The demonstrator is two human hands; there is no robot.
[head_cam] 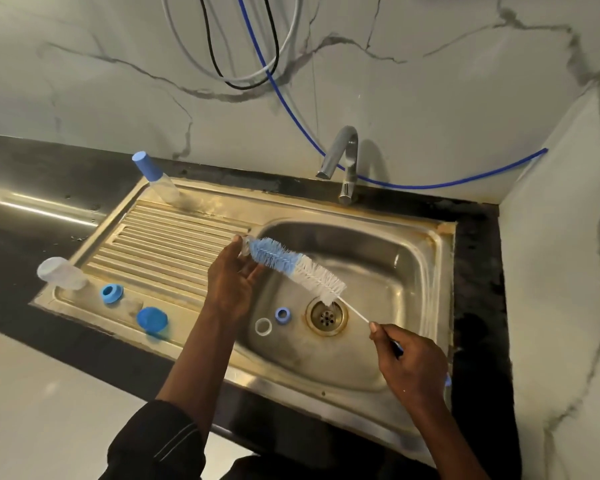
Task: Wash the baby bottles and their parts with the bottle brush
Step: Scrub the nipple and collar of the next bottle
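Over the sink (433, 299), the left hand (232, 275) pinches a small clear bottle part (245, 247) against the tip of the bottle brush (295, 268). The right hand (409, 362) pinches the brush's thin handle. Two rings, blue (283, 314) and clear (263, 326), lie in the basin. A capped bottle (156, 178) and an open bottle (61, 273) stand on the drainboard (160, 244).

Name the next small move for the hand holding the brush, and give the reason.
Probably push and twist the bottle brush a little way into the small clear part that the left hand holds. The right hand grips the handle end, and the blue bristle tip only meets that part's edge.
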